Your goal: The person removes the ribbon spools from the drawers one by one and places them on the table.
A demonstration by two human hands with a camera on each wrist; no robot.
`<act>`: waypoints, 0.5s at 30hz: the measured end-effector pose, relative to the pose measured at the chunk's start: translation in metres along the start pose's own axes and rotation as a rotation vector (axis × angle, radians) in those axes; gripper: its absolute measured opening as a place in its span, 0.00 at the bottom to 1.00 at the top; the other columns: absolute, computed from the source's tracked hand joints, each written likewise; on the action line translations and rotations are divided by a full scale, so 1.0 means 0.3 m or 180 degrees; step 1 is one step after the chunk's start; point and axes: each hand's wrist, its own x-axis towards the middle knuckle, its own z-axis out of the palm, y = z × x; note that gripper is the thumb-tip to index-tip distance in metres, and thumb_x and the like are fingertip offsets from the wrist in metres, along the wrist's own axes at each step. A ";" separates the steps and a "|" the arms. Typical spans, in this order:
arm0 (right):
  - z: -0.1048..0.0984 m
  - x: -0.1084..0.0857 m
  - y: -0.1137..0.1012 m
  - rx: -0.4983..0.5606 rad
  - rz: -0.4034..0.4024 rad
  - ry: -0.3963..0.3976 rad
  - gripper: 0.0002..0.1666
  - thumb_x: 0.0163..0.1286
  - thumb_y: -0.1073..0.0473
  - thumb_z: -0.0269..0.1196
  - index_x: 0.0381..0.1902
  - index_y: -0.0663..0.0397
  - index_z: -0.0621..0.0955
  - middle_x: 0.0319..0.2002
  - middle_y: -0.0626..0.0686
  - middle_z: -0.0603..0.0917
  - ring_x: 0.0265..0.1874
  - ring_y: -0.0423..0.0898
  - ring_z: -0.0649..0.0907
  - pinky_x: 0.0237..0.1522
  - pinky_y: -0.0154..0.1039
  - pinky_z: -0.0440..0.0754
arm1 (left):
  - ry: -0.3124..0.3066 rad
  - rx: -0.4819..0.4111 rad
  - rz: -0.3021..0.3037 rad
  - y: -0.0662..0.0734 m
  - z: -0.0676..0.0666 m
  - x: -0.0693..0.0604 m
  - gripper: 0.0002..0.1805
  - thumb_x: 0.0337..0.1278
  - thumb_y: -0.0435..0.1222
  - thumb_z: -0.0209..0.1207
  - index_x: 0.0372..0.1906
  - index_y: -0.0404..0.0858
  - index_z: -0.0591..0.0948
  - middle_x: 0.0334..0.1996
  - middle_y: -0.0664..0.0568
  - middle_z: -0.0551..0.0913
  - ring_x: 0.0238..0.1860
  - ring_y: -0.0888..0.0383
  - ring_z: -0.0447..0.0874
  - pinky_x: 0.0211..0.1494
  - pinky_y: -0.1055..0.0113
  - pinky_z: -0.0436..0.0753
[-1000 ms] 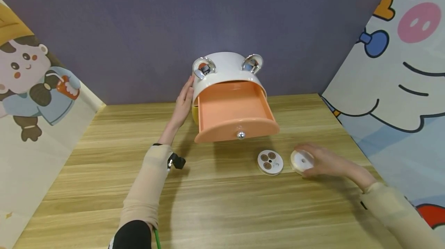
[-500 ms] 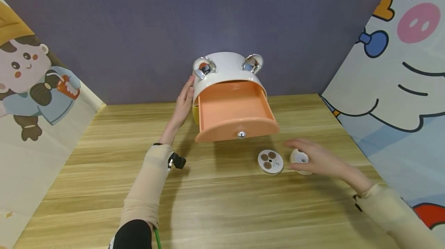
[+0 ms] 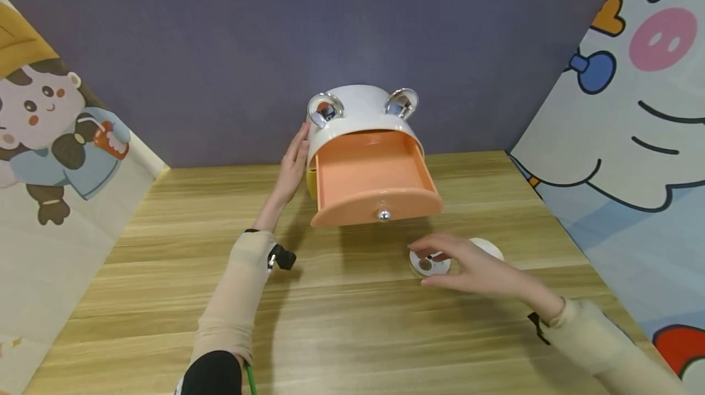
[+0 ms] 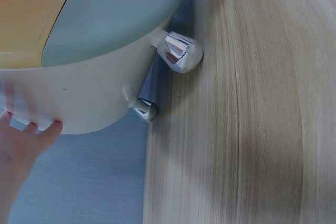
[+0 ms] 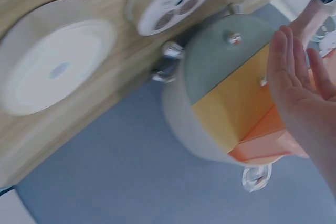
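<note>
A white rounded cabinet [image 3: 358,104] with silver ears stands at the back, its orange drawer [image 3: 377,168] pulled out. The left hand [image 3: 290,168] rests with its fingers against the cabinet's left side; in the left wrist view the fingertips touch the white shell [image 4: 89,98]. Over a round white reel with brown circles [image 3: 426,266] hovers the right hand [image 3: 468,263], fingers and thumb apart, holding nothing. A second white reel [image 3: 487,248] lies partly hidden behind that hand. Both reels, one printed [image 5: 178,3] and one plain [image 5: 58,69], show in the right wrist view.
Behind the wooden table [image 3: 330,321] rises a grey-blue wall [image 3: 220,64]. Cartoon panels stand at the left [image 3: 71,138] and right [image 3: 606,138]. Silver feet [image 4: 181,53] hold the cabinet, which has yellow and grey-green sections below the orange drawer.
The right hand has moved left, away from the plain reel and over the printed one. The left hand has stayed against the cabinet, and the drawer remains out.
</note>
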 end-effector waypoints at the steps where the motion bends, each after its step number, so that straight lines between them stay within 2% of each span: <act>1: 0.002 0.008 -0.011 0.0042 0.0012 -0.0031 0.29 0.66 0.53 0.69 0.63 0.47 0.76 0.52 0.47 0.83 0.48 0.35 0.82 0.48 0.37 0.86 | -0.0002 -0.0007 -0.0004 0.002 0.000 0.000 0.27 0.80 0.36 0.37 0.78 0.38 0.55 0.80 0.42 0.49 0.81 0.44 0.45 0.83 0.47 0.49; 9: 0.018 0.084 -0.073 0.0401 -0.0042 -0.0131 0.24 0.69 0.56 0.66 0.62 0.46 0.77 0.51 0.45 0.83 0.45 0.35 0.82 0.44 0.35 0.85 | -0.0011 0.0000 0.0030 0.008 0.003 -0.001 0.27 0.80 0.36 0.37 0.78 0.39 0.56 0.80 0.42 0.49 0.81 0.44 0.45 0.82 0.46 0.49; 15: 0.033 0.137 -0.108 0.1157 0.0289 -0.0259 0.20 0.75 0.57 0.58 0.63 0.52 0.76 0.58 0.53 0.83 0.53 0.39 0.84 0.53 0.38 0.85 | -0.0008 0.0015 0.0035 0.006 0.000 -0.006 0.27 0.80 0.37 0.37 0.78 0.39 0.55 0.80 0.41 0.49 0.81 0.44 0.45 0.82 0.46 0.49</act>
